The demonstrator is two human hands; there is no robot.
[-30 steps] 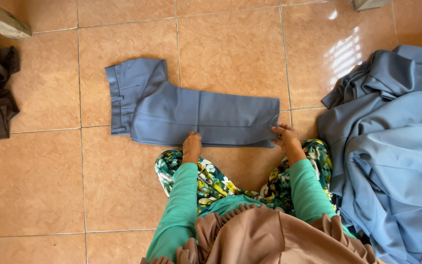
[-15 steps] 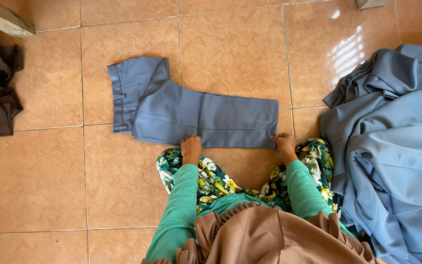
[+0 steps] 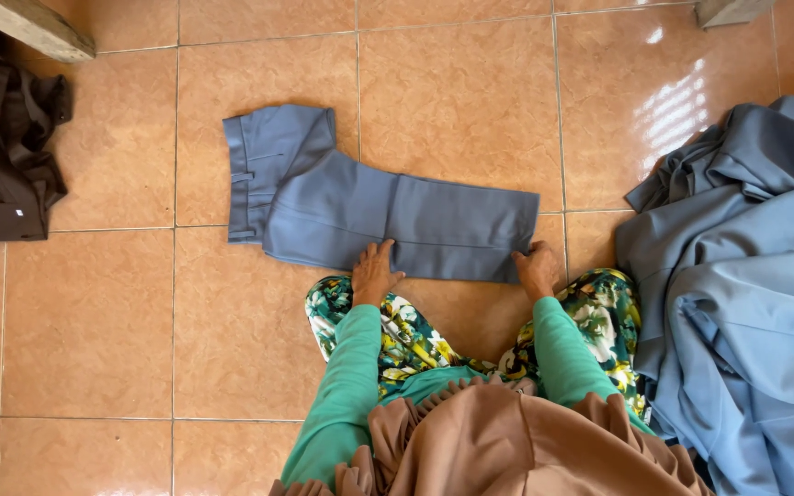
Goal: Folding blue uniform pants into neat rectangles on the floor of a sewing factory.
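On floor, folded trousers (image 3: 388, 216) under both hands (flat)

Bright, sharp daylight from the upper right throws glare on the floor tiles (image 3: 682, 101), with soft shadows.

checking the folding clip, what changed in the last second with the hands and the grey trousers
The left hand slid a little along the near edge of the folded grey trousers, pressing flat. The right hand drew in from just past the hem corner onto it. Nothing was picked up or let go. The trousers' fold, the blue-grey cloth pile and the dark garment stayed as they were.
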